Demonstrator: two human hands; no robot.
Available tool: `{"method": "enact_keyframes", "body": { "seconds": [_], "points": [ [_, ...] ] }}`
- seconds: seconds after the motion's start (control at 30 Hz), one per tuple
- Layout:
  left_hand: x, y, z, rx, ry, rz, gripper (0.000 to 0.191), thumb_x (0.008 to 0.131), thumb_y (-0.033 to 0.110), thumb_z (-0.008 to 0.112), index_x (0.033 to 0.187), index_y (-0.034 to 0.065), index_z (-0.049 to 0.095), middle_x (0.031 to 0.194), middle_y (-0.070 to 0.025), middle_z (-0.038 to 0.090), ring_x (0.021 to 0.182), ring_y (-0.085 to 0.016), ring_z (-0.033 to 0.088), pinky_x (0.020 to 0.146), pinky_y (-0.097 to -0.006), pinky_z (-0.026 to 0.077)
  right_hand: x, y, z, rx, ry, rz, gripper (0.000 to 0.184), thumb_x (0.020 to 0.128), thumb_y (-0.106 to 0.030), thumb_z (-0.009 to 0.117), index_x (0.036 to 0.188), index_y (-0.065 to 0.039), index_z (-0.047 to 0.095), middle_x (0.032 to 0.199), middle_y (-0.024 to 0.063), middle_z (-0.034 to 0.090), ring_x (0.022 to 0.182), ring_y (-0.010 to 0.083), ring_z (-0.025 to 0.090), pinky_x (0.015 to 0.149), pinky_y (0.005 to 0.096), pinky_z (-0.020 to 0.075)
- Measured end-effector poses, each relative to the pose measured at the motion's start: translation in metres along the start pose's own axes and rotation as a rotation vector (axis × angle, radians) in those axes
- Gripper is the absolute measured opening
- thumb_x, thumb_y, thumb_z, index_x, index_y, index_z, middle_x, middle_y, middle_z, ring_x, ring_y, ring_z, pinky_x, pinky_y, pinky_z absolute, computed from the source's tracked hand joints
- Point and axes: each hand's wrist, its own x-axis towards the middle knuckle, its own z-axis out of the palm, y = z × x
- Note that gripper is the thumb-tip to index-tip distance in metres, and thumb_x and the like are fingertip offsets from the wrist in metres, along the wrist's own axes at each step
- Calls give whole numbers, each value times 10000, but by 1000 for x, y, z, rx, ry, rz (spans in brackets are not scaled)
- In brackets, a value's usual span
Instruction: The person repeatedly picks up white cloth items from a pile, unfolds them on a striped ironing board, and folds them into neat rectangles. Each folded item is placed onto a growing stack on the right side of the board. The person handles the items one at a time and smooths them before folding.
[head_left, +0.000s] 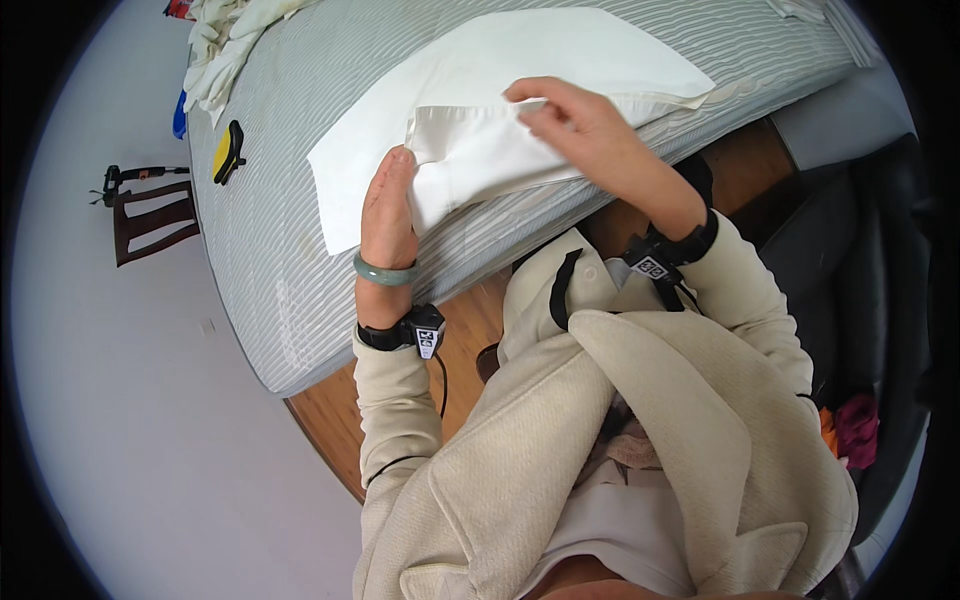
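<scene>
A white cloth (480, 67) is spread on a striped, quilted mattress (255, 247). Its near side carries a folded-over layer (487, 142) with a stitched hem and a slight rumple at the left corner. My left hand (388, 210) touches the left end of this fold, thumb uppermost and fingers held together; whether cloth is pinched in it cannot be made out. Over the fold's right part hovers my right hand (577, 124), slightly blurred, fingers bent and apart with nothing seen between them. A green bangle (385, 271) circles my left wrist.
A yellow and black object (227, 153) lies on the mattress's left side. Crumpled cream fabric (225, 52) is heaped at the far left corner. Beyond the left edge stands a dark wooden chair (157, 217). Black seating (847, 262) is at right, above wooden flooring (330, 420).
</scene>
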Motion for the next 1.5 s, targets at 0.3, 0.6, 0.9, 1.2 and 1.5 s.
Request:
{"method": "enact_keyframes", "body": {
  "seconds": [0.3, 0.6, 0.9, 1.2, 1.5],
  "points": [
    [-6, -13, -14, 14, -153, -9, 250, 999, 224, 481, 1022, 18, 621, 963, -5, 610, 875, -89, 524, 813, -246, 424, 12, -4, 38, -160, -89, -105, 250, 925, -209, 600, 1118, -51, 620, 984, 111, 670, 788, 261, 638, 735, 355, 510],
    [-3, -19, -8, -29, -31, 12, 239, 998, 213, 496, 1025, 18, 631, 980, -14, 632, 891, -96, 548, 825, -247, 438, -19, 5, 27, -117, -125, -207, 108, 883, -131, 624, 934, -40, 598, 857, 83, 633, 721, 224, 601, 659, 324, 482],
    [13, -27, -18, -191, 28, -44, 365, 1020, 236, 430, 1224, -49, 530, 1202, -143, 609, 1098, -210, 586, 960, -337, 471, -66, 16, 0, -107, -315, -203, 95, 834, -32, 617, 924, -26, 586, 917, 61, 642, 758, 197, 581, 690, 289, 473],
    [26, -29, -26, -266, 31, 10, 438, 1023, 237, 395, 1335, -63, 461, 1314, -184, 568, 1201, -284, 563, 1025, -391, 459, -105, 28, -16, -35, -360, 109, 84, 884, -77, 621, 922, -25, 567, 968, 82, 687, 785, 207, 625, 733, 287, 492],
    [30, -35, -31, -313, 28, -59, 368, 1032, 228, 392, 1256, -48, 489, 1206, -179, 593, 1082, -254, 607, 929, -377, 514, -110, 34, -14, 44, -269, 62, 92, 887, -91, 622, 948, -24, 607, 893, 65, 665, 767, 165, 600, 728, 272, 481]
  ]
}}
